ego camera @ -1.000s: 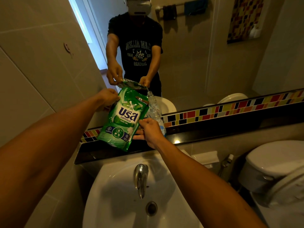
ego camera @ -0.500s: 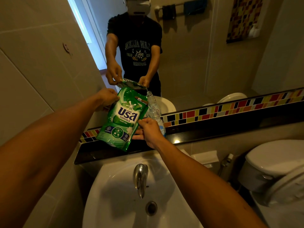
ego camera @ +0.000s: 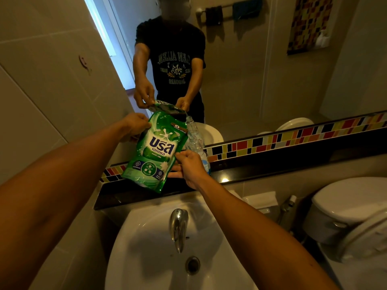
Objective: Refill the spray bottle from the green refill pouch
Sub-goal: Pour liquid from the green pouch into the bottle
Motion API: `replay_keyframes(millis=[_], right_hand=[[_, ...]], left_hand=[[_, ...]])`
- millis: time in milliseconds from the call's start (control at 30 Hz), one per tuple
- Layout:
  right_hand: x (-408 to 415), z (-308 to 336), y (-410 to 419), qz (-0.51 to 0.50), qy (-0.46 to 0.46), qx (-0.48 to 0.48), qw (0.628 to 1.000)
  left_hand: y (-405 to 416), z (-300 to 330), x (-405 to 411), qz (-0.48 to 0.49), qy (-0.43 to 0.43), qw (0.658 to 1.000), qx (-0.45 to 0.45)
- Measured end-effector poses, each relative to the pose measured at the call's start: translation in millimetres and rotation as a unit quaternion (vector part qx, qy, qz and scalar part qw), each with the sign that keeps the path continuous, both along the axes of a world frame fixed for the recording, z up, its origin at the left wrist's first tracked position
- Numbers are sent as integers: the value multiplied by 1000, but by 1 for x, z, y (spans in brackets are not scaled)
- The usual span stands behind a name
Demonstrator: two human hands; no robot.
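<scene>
The green refill pouch (ego camera: 156, 152) hangs tilted to the right above the dark ledge, its top corner over the open neck of the clear spray bottle (ego camera: 194, 139). My left hand (ego camera: 134, 125) grips the pouch's upper left edge. The bottle stands on the ledge beside the mirror, and my right hand (ego camera: 189, 168) curls round its lower part, which it hides. The bottle carries no spray head.
Below the black ledge (ego camera: 272, 164) is a white sink (ego camera: 146, 258) with a chrome tap (ego camera: 178, 227). A toilet (ego camera: 345, 210) stands at the right. A band of coloured mosaic tiles (ego camera: 293, 136) runs under the mirror (ego camera: 240, 59). The tiled wall is close at the left.
</scene>
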State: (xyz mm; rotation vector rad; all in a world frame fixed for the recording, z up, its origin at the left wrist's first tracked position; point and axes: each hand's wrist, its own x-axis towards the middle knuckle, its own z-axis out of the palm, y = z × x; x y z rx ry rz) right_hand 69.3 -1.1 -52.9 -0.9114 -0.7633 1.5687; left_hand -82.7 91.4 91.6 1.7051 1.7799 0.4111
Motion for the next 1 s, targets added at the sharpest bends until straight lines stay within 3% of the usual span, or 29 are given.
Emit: replay_keyframes(millis=[1000], right_hand=[[2,-2,1,-2,-3,-4,1000]], left_hand=[[-2,1,6,2,2,1000,-3]])
